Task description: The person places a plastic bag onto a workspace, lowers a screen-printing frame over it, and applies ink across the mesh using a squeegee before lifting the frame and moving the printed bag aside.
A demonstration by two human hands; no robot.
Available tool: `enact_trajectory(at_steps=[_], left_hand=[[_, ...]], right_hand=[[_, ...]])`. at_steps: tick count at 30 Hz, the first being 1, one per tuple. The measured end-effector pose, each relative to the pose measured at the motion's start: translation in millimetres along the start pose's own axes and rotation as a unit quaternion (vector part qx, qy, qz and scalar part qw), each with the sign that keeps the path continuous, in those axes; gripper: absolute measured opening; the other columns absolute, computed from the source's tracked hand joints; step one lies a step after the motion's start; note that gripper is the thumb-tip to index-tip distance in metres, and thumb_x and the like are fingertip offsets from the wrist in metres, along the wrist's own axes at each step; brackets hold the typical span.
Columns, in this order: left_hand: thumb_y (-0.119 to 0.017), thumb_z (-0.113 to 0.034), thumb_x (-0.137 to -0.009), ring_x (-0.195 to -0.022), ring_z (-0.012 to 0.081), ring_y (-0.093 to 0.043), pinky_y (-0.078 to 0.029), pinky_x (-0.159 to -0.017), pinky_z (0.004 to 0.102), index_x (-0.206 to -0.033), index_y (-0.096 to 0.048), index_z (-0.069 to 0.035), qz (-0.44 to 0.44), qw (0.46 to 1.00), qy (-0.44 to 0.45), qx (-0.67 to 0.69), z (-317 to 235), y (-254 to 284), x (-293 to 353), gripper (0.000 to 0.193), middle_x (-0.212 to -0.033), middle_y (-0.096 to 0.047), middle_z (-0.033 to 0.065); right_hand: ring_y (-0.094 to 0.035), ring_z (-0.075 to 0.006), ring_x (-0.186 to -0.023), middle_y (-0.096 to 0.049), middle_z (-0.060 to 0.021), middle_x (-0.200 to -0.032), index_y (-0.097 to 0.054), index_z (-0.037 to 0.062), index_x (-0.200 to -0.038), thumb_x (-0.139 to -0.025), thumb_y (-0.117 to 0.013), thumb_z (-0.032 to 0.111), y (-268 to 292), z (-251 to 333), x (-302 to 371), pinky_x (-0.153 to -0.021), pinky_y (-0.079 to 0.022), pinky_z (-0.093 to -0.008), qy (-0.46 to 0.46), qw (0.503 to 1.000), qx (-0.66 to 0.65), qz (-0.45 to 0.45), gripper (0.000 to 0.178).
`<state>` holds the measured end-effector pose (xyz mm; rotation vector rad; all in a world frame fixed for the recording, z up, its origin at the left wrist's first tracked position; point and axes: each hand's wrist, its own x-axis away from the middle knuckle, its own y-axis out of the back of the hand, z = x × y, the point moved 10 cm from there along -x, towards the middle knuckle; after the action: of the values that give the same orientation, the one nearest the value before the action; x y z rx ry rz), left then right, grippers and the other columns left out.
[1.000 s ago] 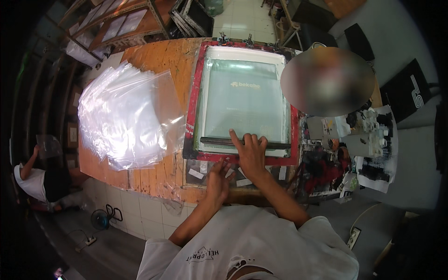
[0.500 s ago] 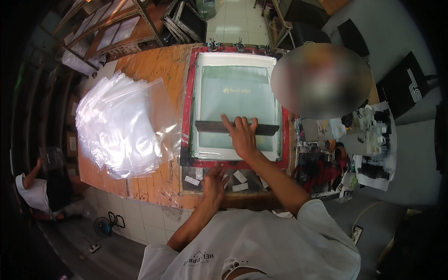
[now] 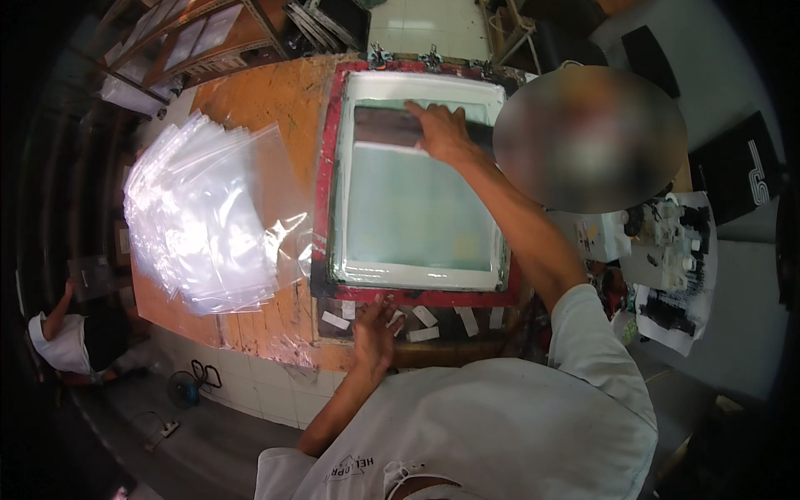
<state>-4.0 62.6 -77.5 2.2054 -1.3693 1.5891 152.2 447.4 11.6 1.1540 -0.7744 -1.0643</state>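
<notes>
Near the far end of a screen-printing frame (image 3: pixel 412 295), my right hand (image 3: pixel 446 133) grips a long dark squeegee (image 3: pixel 386 127). The squeegee lies crosswise over the pale green mesh (image 3: pixel 408 208) and is blurred by motion. My left hand (image 3: pixel 375 333) is at the red frame's near edge, its fingertips against the rim and its fingers and thumb apart; it holds nothing that I can see. Several small white strips (image 3: pixel 422 334) lie on the dark board around that hand. What lies beneath the mesh shows only faintly.
A fanned stack of clear plastic bags (image 3: pixel 200 217) covers the wooden table (image 3: pixel 275 92) at left. Metal clamps (image 3: pixel 432 57) hold the frame's far edge. Ink-stained sheets (image 3: pixel 675 308) and bottles stand at right, beside a blurred-out patch. Another person (image 3: pixel 62 342) is at far left.
My right hand has pushed the squeegee away from me, from the near part of the mesh to its far end. My left hand stays at the frame's near edge. The view has shifted slightly.
</notes>
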Motion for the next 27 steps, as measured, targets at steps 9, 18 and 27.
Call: enact_trajectory(at_steps=[9,18,27], left_hand=[[-0.072,-0.025,-0.096,-0.106,0.0256,-0.067,-0.048,-0.102,0.0488,-0.109,-0.061,-0.013,0.066,0.997,-0.044,0.008,-47,-33,40,0.021,-0.106,-0.069,0.0046],[-0.062,-0.017,-0.094,-0.122,0.0326,-0.061,-0.045,-0.111,0.0533,-0.139,-0.051,-0.003,0.345,0.9,-0.266,-0.009,-179,-153,115,0.048,-0.128,-0.065,0.0115],[-0.055,-0.042,-0.106,-0.112,0.0258,-0.068,-0.033,-0.117,0.0383,-0.136,-0.066,0.0,0.117,0.827,-0.443,-0.327,-279,-252,-123,0.053,-0.114,-0.077,0.0152]], right_hand=[[-0.052,-0.0273,-0.096,-0.054,-0.009,-0.097,-0.048,0.0169,-0.155,-0.087,-0.073,0.008,79,134,215,-0.089,-0.033,-0.0477,0.022,0.998,-0.018,-0.054,0.073],[-0.051,-0.0263,-0.083,-0.051,-0.0075,-0.088,-0.06,0.0167,-0.146,-0.092,-0.068,0.052,240,169,189,-0.081,-0.035,-0.0435,0.072,0.962,0.084,-0.249,0.065],[-0.055,-0.0161,-0.063,-0.058,-0.0059,-0.071,-0.069,0.0049,-0.107,-0.107,-0.049,0.047,345,130,67,-0.068,-0.052,-0.0336,0.008,0.992,0.001,-0.123,0.046]])
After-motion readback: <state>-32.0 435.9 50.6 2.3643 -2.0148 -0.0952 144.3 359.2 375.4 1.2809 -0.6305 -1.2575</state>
